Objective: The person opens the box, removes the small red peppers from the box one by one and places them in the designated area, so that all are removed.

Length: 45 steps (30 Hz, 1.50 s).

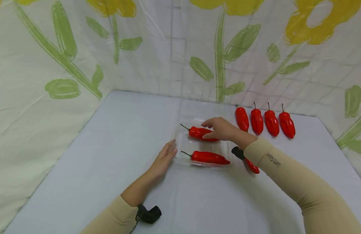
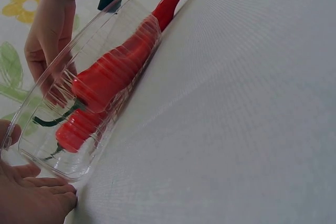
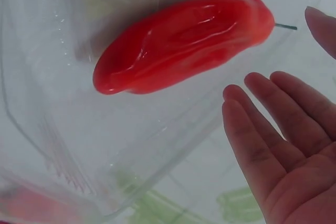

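A clear plastic container (image 1: 204,146) lies on the table, with its transparent lid folded back behind it. Inside, a near red pepper (image 1: 209,157) and a far red pepper (image 1: 198,132) lie on their sides, green stems to the left. My left hand (image 1: 163,159) grips the container's left edge; in the left wrist view the thumb is at the rim and the fingers lie lower against the end wall. My right hand (image 1: 220,129) is over the far pepper, and the right wrist view shows its extended fingers (image 3: 294,114) apart from the pepper (image 3: 184,45).
Several red peppers (image 1: 271,123) stand in a row at the back right, stems toward the wall. Another red pepper (image 1: 252,166) lies right of the container, partly hidden by the right wrist and its black camera (image 1: 237,152). A flower-printed sheet (image 1: 157,65) hangs behind.
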### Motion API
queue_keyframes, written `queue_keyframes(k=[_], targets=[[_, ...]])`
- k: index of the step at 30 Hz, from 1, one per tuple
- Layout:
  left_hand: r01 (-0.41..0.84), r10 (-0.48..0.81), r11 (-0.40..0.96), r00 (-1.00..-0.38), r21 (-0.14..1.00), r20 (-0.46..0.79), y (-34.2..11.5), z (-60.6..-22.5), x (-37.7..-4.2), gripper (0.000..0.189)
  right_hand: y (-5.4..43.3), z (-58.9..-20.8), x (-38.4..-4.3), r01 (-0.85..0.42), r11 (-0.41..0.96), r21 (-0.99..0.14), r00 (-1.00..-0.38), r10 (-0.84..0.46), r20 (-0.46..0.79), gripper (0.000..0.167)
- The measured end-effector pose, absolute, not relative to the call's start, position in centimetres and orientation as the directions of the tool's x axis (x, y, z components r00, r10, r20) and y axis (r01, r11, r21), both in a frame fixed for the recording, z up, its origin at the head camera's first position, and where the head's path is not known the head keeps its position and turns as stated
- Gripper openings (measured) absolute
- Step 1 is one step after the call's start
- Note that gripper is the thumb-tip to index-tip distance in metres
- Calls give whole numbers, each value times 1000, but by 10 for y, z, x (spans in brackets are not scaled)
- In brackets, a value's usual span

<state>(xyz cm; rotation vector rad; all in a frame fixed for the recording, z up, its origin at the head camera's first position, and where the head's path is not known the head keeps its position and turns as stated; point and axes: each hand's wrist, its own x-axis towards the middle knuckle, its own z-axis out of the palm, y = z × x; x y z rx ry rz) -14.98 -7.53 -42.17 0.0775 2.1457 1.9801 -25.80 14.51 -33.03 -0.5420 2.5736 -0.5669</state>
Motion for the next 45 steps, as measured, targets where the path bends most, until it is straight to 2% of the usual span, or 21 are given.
queue_keyframes(k=[19, 27, 33, 41, 45], targets=[[-89, 169, 116, -980, 989, -108, -75, -418, -149, 51, 129, -343, -263, -298, 863, -408, -824, -448, -347, 50], [-103, 179, 129, -976, 986, -126, -74, -416, -148, 52, 125, -364, -257, -341, 887, -310, -806, -446, -389, 52], [-101, 183, 137, -975, 985, -126, -74, -417, -148, 51, 123, -368, -255, -347, 889, -298, -812, -444, -380, 53], [-99, 187, 138, -975, 985, -124, -75, -417, -147, 52, 124, -365, -256, -381, 871, -309, -784, -482, -391, 53], [-91, 185, 121, -976, 989, -112, -75, -418, -148, 52, 124, -362, -256, -379, 876, -298, -794, -473, -381, 56]])
